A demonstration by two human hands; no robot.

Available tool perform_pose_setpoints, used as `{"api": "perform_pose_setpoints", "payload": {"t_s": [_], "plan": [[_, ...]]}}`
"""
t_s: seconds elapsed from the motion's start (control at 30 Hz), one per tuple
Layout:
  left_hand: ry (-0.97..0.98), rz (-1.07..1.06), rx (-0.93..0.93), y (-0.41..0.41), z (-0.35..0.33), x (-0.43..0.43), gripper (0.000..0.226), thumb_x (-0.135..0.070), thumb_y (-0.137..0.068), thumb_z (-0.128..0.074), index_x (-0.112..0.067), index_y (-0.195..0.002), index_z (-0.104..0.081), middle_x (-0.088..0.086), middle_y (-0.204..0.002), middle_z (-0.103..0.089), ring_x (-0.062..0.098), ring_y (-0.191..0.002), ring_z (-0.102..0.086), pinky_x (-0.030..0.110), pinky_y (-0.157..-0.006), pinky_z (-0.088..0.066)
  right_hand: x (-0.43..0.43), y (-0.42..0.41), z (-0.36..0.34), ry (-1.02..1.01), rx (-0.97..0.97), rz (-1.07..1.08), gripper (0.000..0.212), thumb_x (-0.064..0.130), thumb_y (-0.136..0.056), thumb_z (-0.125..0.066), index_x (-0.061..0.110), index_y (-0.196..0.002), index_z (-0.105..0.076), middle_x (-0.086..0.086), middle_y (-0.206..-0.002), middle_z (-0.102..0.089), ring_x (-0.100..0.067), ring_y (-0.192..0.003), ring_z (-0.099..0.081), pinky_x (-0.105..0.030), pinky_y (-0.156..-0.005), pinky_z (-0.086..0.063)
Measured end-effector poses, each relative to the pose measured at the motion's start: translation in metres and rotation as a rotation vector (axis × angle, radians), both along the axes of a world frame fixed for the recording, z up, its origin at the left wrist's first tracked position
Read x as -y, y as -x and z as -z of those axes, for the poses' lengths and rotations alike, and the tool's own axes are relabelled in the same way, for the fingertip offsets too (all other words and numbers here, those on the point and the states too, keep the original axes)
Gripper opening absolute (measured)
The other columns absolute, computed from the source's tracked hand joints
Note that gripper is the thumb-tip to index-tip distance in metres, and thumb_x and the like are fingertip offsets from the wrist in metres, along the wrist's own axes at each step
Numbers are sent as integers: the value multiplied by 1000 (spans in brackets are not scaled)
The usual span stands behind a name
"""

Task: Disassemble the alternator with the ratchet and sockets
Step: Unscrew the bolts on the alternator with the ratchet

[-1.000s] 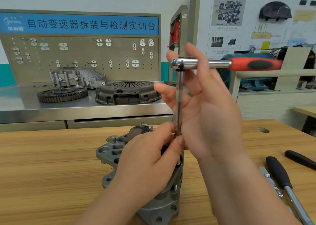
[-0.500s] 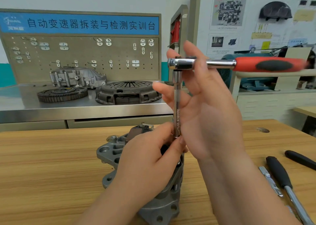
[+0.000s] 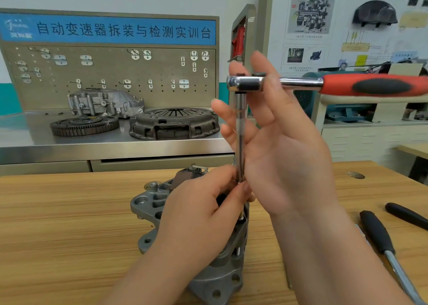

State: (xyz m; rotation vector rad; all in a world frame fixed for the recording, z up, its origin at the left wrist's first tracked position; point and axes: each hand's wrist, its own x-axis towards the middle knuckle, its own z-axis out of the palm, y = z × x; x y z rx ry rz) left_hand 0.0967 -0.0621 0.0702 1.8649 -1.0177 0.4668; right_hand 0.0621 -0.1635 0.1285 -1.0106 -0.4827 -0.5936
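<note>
Your left hand (image 3: 199, 212) is pinching the foot of the extension bar (image 3: 239, 131) on the alternator (image 3: 148, 203), near-centre on the tabletop (image 3: 58, 212). Your right hand (image 3: 282, 147) is resting open against the ratchet (image 3: 301, 83). Ungripped, that heavy handle could tip the bar off its hidden bolt.

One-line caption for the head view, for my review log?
Left hand pinches the lower end of the extension bar at the alternator; the open right hand rests against the bar below the ratchet.

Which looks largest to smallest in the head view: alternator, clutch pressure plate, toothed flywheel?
1. alternator, but it is nearest the camera, so its real size is unsure.
2. clutch pressure plate.
3. toothed flywheel, only slightly smaller than the plate.
</note>
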Motion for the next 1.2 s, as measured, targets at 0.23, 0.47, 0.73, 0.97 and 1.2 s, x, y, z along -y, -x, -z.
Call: {"api": "perform_pose_setpoints", "payload": {"t_s": [0.23,0.47,0.73,0.97,1.2], "plan": [[-47,-1,39,1,-2,0,21,-43,-88,-43,-37,-84,-62,-26,-61,-58,-1,-60,-56,14,-51,-34,4,-1,-1,-33,-44,-20,35,39,-81,-50,26,-112,-60,4,-100,-75,-18,-77,-71,-24,-66,-49],[-1,2,-37,-1,-1,2,19,-47,-84,-44,-38,-79,-60,-28,-70,-65,2,-66,-62,21,-57,-47,0,-2,2,16,71,130,19,23,-86,-59,29,-98,-72,4,-107,-72,-17,-85,-65,-24,-75,-49],[-21,16,48,1,-1,1,27,-55,-85,-36,-39,-90,-58,-16,-63,-61,6,-63,-58,20,-52,-42,3,-2,1,16,18,56,44,39,-82,-54,31,-126,-52,3,-104,-74,-17,-78,-71,-28,-73,-49],[4,-8,15,0,1,2,16,-41,-88,-48,-37,-81,-61,-30,-64,-62,3,-61,-59,16,-55,-43,1,-3,2,68,104,133,28,27,-90,-54,37,-116,-58,3,-108,-71,-15,-80,-68,-25,-78,-51],[-23,6,59,2,0,1,18,-42,-91,-42,-37,-79,-55,-20,-55,-54,3,-53,-53,17,-52,-36,5,-4,3,44,37,29,29,33,-96,-44,29,-124,-51,5,-102,-74,-15,-73,-71,-26,-76,-54]]}}
